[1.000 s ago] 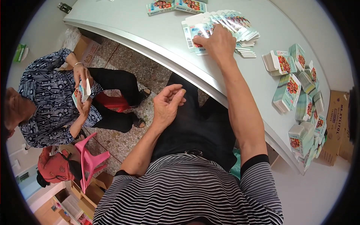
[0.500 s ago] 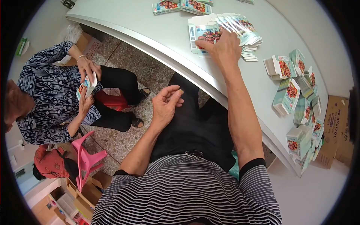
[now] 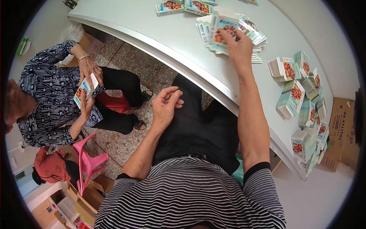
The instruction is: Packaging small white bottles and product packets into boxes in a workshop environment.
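Above the table's near side, my right hand grips a pale green flat folded carton with colourful printed figures, thumb on its printed face. Its upper end is blurred by motion. Under and beside it lie a fanned stack of similar flat cartons and a few at the left with a printed code. My left hand rests over my lap, its fingers curled and the thumb against the index finger. I see nothing in it.
Several bundles of cartons crowd the table's right end, beside a brown cardboard box. More cartons lie at the far edge. At left, a seated person handles a similar carton; a pink stool stands nearer.
My right hand has closed on a flat carton and raised it off the pile, shifting slightly right. My left hand has barely moved. The seated person's carton has tilted.
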The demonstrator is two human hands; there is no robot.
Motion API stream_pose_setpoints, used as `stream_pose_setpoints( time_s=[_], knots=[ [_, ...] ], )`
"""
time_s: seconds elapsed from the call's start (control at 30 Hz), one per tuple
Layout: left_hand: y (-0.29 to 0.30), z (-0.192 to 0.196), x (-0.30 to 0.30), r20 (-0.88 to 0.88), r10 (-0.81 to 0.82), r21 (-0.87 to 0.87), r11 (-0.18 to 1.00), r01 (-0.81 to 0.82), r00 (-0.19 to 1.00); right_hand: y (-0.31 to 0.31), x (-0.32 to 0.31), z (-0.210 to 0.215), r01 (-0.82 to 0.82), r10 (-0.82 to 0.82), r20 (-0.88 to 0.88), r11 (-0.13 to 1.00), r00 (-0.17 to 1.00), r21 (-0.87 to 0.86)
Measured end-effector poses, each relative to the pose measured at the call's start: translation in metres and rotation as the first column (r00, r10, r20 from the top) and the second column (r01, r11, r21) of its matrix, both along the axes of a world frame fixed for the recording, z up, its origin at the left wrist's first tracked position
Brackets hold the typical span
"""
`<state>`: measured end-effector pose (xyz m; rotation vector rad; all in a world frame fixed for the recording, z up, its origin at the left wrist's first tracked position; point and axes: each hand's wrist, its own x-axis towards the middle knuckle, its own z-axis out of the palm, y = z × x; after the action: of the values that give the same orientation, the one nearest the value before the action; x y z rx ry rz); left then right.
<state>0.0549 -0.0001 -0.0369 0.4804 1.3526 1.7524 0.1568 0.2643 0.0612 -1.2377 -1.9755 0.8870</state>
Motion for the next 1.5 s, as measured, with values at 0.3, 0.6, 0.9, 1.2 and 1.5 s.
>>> stream_pose_setpoints(
  time_s=[0.3,0.6,0.9,1.2,1.5],
  knots=[
    [0.000,0.045,-0.024,0.014,-0.107,0.251,0.963,0.100,0.994,-0.094,0.026,0.017,-0.090,0.106,-0.259,0.993,0.960,0.072],
    [0.007,0.042,-0.024,0.172,-0.715,0.462,0.666,0.585,0.678,-0.186,0.045,-0.042,-0.681,0.237,-0.654,0.430,0.718,-0.592],
    [0.001,0.013,-0.010,0.178,-0.648,0.461,0.720,0.519,0.741,-0.212,0.068,-0.075,-0.769,-0.203,-0.790,0.189,0.578,-0.611],
    [-0.005,0.016,0.000,0.170,-0.731,0.498,0.642,0.583,0.661,-0.216,0.075,-0.085,-0.789,-0.120,-0.789,0.055,0.603,-0.612],
    [-0.031,0.018,0.004,0.075,-0.199,0.027,0.980,0.198,0.977,-0.209,0.079,-0.101,-0.513,-0.035,-0.588,0.449,0.808,-0.732]
  ],
)
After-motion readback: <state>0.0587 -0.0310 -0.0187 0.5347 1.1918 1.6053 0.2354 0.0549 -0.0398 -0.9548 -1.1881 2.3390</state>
